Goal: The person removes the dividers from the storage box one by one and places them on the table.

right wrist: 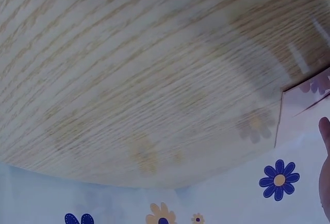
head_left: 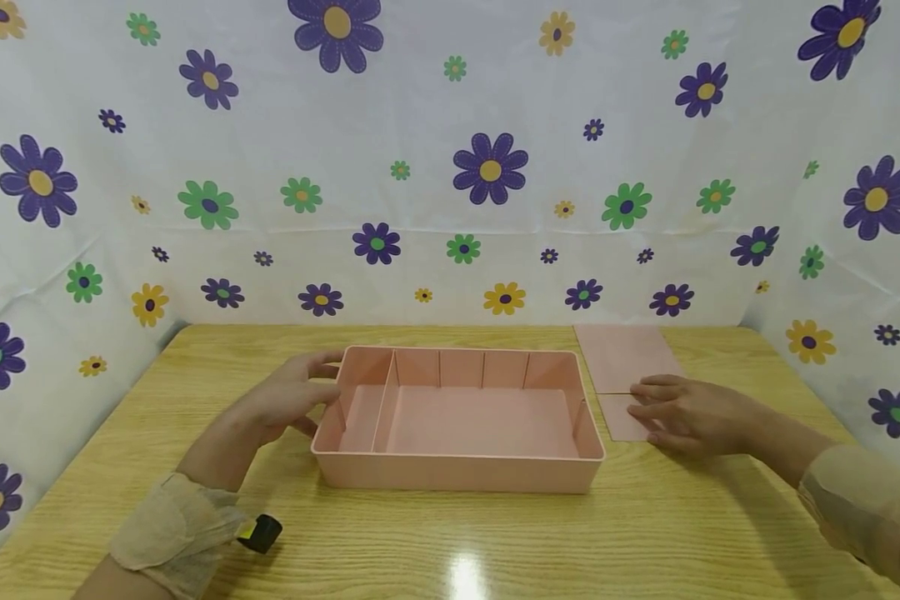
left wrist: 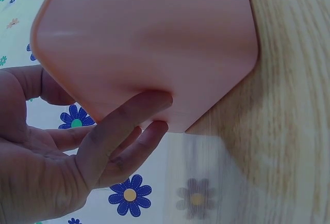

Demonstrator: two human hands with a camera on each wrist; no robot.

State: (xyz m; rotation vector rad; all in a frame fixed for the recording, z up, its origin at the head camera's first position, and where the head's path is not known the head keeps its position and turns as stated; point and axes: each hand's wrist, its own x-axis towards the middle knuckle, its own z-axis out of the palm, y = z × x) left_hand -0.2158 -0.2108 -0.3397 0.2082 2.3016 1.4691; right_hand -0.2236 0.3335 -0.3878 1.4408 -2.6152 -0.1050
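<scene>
A pink rectangular box (head_left: 457,472) with one upright partition near its left end sits mid-table. My left hand (head_left: 294,392) grips its left end wall; in the left wrist view, fingers (left wrist: 149,102) lie along the outer wall and another digit reaches over the rim. My right hand (head_left: 701,414) rests with fairly straight fingers on a small flat pink panel (head_left: 618,417) right of the box. A larger pink panel (head_left: 622,358) lies just behind it. Only a fingertip (right wrist: 325,128) of the right hand shows in the right wrist view, beside a glossy pink panel corner (right wrist: 294,110).
The wood-grain table (head_left: 420,542) ends at a white flower-print cloth (head_left: 420,125), which rises behind and on both sides. Vertical ribs line the box's inner back wall. A small black piece (head_left: 261,533) sits beside the wrapped left wrist.
</scene>
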